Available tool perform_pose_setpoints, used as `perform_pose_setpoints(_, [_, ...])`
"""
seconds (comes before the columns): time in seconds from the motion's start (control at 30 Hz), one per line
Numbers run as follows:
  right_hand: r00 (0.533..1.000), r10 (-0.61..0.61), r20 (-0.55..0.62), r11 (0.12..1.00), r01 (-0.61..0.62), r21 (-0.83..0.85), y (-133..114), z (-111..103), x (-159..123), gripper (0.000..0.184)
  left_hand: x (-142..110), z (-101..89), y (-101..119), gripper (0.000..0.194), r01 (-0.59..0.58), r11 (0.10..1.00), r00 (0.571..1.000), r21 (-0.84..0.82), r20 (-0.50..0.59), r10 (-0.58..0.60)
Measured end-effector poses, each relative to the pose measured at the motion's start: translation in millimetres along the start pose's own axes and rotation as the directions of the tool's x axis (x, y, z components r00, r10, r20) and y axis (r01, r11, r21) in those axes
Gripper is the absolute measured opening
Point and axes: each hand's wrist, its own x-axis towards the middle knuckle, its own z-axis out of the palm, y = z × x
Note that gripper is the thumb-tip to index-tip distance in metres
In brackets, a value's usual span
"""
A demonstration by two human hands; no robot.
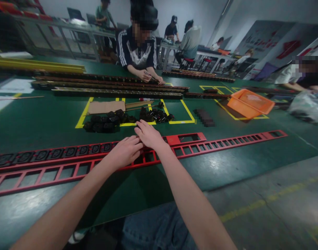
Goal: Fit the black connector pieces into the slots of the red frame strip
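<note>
Two long red slotted frames lie side by side across the green table. The far red frame [173,139] has several black square inserts [70,151] seated in its left part. The near red frame [200,148] shows bare rectangular openings along its length. My left hand [125,151] rests over the far frame with its fingers bent together. My right hand [149,134] is just beside it, touching it, fingers curled downward over the same frame. Whatever is under the fingertips of both hands is hidden. Beyond them sits a pile of small black parts [157,115].
Behind lie larger black pieces [101,123], a cardboard sheet [106,107] and yellow tape outlines. Long dark rails [117,91] span the table before a co-worker [140,45]. An orange bin [249,104] and a plastic bag [308,106] stand at the right.
</note>
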Motion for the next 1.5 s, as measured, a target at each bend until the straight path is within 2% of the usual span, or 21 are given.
perform_pose_setpoints(0.13, [0.992, 0.029, -0.123, 0.992, -0.043, -0.115, 8.9, -8.2, -23.9, 0.038, -1.0, 1.4, 1.0, 0.028, -0.012, 1.0, 1.0, -0.007, -0.019, 0.012])
perform_pose_setpoints(0.23, [0.975, 0.074, -0.209, 0.991, -0.096, -0.097, 21.5, -12.4, -32.5, 0.044, -1.4, 1.6, 0.8, 0.031, -0.007, 1.0, 0.999, -0.024, -0.039, 0.006])
perform_pose_setpoints(0.3, [0.981, 0.03, -0.192, 0.995, -0.048, -0.089, 27.9, -11.0, -30.4, 0.049, -1.5, 1.4, 0.5, 0.032, 0.005, 0.999, 0.999, -0.033, -0.039, -0.006])
perform_pose_setpoints(0.4, [0.993, -0.021, -0.114, 0.997, 0.012, -0.078, 32.8, -4.8, -22.2, 0.039, -1.1, 1.3, 0.7, 0.032, 0.02, 0.999, 0.999, -0.042, -0.03, -0.021])
perform_pose_setpoints(0.47, [0.993, -0.005, -0.115, 0.999, 0.0, -0.044, 35.2, -1.3, -18.2, 0.026, -0.7, 1.7, 0.8, 0.033, 0.029, 0.998, 0.999, -0.049, -0.029, -0.03])
perform_pose_setpoints(0.57, [0.977, 0.02, -0.212, 0.998, -0.008, 0.057, 40.0, -0.8, -17.6, 0.012, -0.6, 3.0, 0.3, 0.034, 0.027, 0.998, 0.999, -0.058, -0.031, -0.029])
perform_pose_setpoints(0.67, [0.939, 0.062, -0.339, 0.962, 0.035, 0.272, 43.6, -6.6, -20.6, 0.016, -1.0, 3.6, -0.8, 0.034, 0.024, 0.998, 0.999, -0.056, -0.034, -0.026])
perform_pose_setpoints(0.73, [0.919, 0.166, -0.358, 0.853, 0.048, 0.52, 43.7, -12.9, -23.6, 0.028, -1.3, 3.5, -1.4, 0.034, 0.022, 0.998, 0.999, -0.062, -0.037, -0.024])
perform_pose_setpoints(0.83, [0.922, 0.294, -0.251, 0.539, 0.057, 0.84, 41.0, -23.2, -30.9, 0.038, -1.6, 3.2, -1.4, 0.034, 0.019, 0.997, 0.999, -0.079, -0.048, -0.022])
perform_pose_setpoints(0.87, [0.931, 0.297, -0.211, 0.441, 0.062, 0.895, 40.0, -26.1, -34.1, 0.038, -1.5, 3.1, -1.2, 0.034, 0.019, 0.997, 0.999, -0.081, -0.048, -0.023])
perform_pose_setpoints(0.93, [0.951, 0.271, -0.151, 0.307, 0.063, 0.95, 39.1, -30.5, -40.4, 0.039, -1.2, 2.6, -0.6, 0.034, 0.025, 0.997, 0.999, -0.074, -0.043, -0.028])
perform_pose_setpoints(1.03, [0.964, 0.254, -0.076, 0.221, 0.019, 0.975, 41.7, -31.6, -45.6, 0.035, -0.8, 1.5, 0.3, 0.033, 0.036, 0.998, 0.999, -0.06, -0.026, -0.037])
perform_pose_setpoints(1.1, [0.955, 0.286, -0.082, 0.253, 0.007, 0.967, 45.6, -28.7, -45.7, 0.037, -0.8, 1.0, 0.5, 0.034, 0.038, 0.997, 0.999, -0.06, -0.022, -0.04])
perform_pose_setpoints(1.17, [0.946, 0.303, -0.118, 0.345, 0.007, 0.939, 50.1, -24.2, -44.8, 0.041, -1.1, 0.8, 0.5, 0.034, 0.039, 0.997, 0.999, -0.061, -0.023, -0.041])
perform_pose_setpoints(1.27, [0.956, 0.262, -0.135, 0.456, 0.001, 0.89, 55.9, -17.6, -44.9, 0.039, -1.6, 1.4, 0.2, 0.034, 0.043, 0.997, 0.999, -0.062, -0.029, -0.045])
perform_pose_setpoints(1.5, [0.965, 0.138, -0.223, 0.473, 0.133, 0.871, 60.1, -12.7, -46.9, 0.028, -1.4, 1.6, 0.3, 0.035, 0.041, 0.997, 0.999, -0.073, -0.029, -0.043])
